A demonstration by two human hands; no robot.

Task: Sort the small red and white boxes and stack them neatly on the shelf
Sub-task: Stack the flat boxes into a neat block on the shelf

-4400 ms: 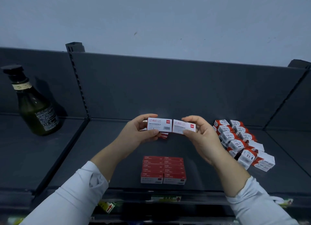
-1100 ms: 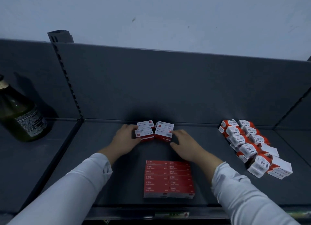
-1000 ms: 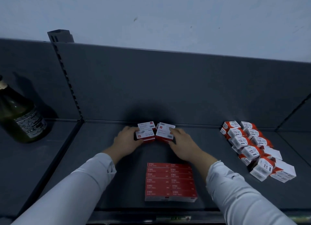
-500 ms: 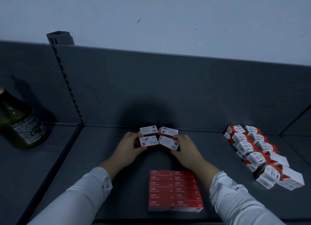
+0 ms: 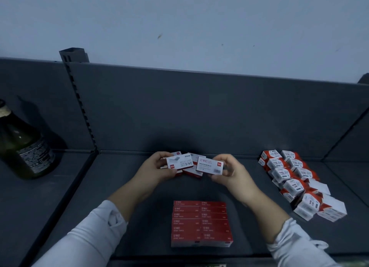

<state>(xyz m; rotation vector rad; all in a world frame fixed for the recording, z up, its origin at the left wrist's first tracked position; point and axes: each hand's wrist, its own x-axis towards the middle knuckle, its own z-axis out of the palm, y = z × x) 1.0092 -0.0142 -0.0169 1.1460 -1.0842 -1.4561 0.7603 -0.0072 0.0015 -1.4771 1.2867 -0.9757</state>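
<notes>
Your left hand [image 5: 157, 172] is gripping one box [image 5: 179, 161], your right hand [image 5: 231, 177] pinching a second box [image 5: 209, 165], both over loose boxes [image 5: 192, 172] at the back of the shelf [image 5: 127, 189]. A red stack [image 5: 201, 223] is sitting finished-looking in front; the right pile [image 5: 295, 183] is seemingly awaiting sorting.

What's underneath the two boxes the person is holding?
More red and white boxes peek out below them on the shelf. The left hand, right hand and held boxes hide how many.
</notes>
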